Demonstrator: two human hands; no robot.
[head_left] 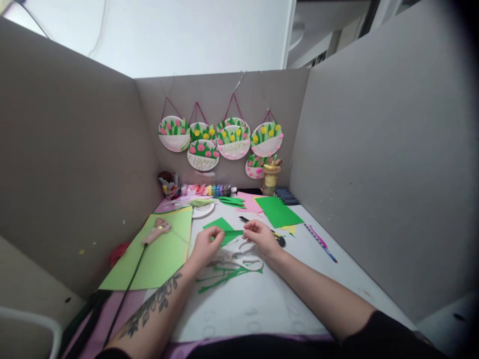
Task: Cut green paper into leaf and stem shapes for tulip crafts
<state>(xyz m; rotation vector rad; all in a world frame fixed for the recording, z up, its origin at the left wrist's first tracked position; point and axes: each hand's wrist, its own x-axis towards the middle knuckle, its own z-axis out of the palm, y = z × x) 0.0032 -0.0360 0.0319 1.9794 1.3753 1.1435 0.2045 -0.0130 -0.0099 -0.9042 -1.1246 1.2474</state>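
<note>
By the scissors [251, 263], left hand [207, 243] and right hand [263, 240] pinch a green strip [234, 233], apparently shaping it; the next move likely needs even tension.

A person's left hand [205, 242] and right hand [264, 239] face each other across a small gap near the center of the view, thumbs and fingers drawn together in a pinch. The left forearm [172, 300], marked with a dark leafy tattoo [150, 310], slants in from the lower left, while the right forearm [318, 291], bare-skinned, stretches in from the lower right. A black sleeve [387, 335] covers the right arm from about the elbow back.
</note>
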